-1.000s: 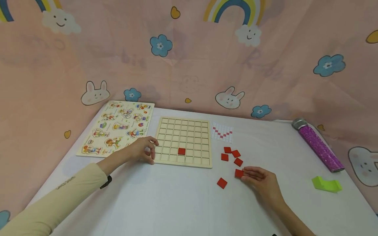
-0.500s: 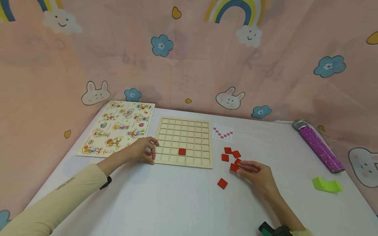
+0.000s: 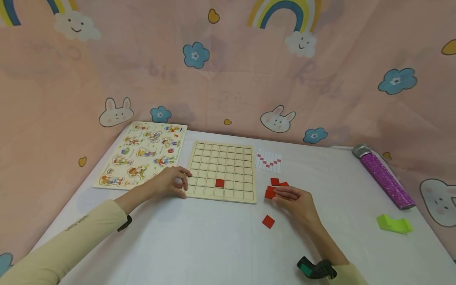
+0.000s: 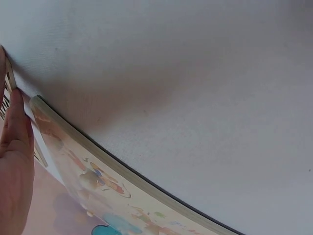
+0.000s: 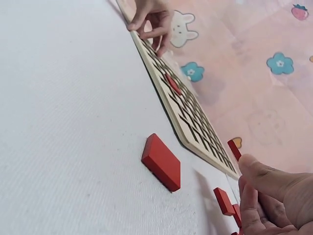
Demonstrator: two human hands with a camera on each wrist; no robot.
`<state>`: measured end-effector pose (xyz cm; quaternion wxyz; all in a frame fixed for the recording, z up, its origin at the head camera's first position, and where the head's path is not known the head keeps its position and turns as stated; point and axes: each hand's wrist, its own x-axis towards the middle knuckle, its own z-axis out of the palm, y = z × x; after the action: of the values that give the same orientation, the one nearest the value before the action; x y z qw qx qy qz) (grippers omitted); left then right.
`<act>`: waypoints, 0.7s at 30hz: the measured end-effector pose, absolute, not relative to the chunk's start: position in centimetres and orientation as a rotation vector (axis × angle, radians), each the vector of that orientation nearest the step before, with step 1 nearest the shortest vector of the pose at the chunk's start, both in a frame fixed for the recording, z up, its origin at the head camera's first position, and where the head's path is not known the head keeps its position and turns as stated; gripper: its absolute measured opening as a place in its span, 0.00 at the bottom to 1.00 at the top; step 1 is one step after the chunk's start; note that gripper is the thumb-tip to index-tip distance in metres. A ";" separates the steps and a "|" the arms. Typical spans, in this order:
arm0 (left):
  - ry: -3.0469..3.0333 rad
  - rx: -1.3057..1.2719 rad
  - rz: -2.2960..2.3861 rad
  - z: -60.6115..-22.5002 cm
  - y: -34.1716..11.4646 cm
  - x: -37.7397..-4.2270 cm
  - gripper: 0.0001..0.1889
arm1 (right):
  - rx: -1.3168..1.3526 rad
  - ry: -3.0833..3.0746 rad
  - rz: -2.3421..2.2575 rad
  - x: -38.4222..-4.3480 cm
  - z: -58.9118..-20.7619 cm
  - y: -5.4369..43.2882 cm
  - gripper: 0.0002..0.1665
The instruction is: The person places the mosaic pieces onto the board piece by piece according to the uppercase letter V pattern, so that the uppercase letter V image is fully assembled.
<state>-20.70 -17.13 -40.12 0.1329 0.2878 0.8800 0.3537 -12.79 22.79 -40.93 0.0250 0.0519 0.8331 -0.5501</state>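
My left hand point(image 3: 170, 181) holds the left edge of a wooden grid board point(image 3: 236, 162) near its front corner, fingers bent and thumb at the corner. One red square tile point(image 3: 219, 183) sits in a cell in the board's lower part. To the right of the board, my right hand point(image 3: 297, 202) pinches another red tile point(image 5: 235, 150) between thumb and fingers, above the table. Under and behind that hand lie several loose red tiles point(image 3: 274, 181), partly hidden. A single tile point(image 3: 268, 221) lies apart, closer to me; the right wrist view shows its thickness.
A small printed card point(image 3: 268, 160) with a red V pattern on a grid lies right of the board. At the left is a picture puzzle board point(image 3: 142, 154). A purple glitter microphone point(image 3: 386, 178) and a green curved block point(image 3: 393, 224) are far right.
My right hand has carried its pinched red tile leftward and away from me, over the loose tiles toward the grid board. The left hand stays on the board's edge.
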 end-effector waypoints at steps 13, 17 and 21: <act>2.517 0.788 1.078 -40.3 -17.2 -20.6 0.10 | 0.118 2.547 -1.742 -15.3 -41.1 20.3 0.23; 2.517 0.792 1.077 -40.3 -17.2 -20.6 0.10 | 0.110 2.540 -1.757 -16.0 -41.2 19.5 0.22; 2.536 0.819 1.049 -40.2 -17.2 -20.7 0.10 | 0.101 2.541 -1.767 -16.8 -41.1 18.6 0.22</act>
<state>-20.68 -17.19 -40.21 0.1381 0.2832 0.8770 0.3628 -16.76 18.57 -41.14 0.0226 0.0325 0.8204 -0.5704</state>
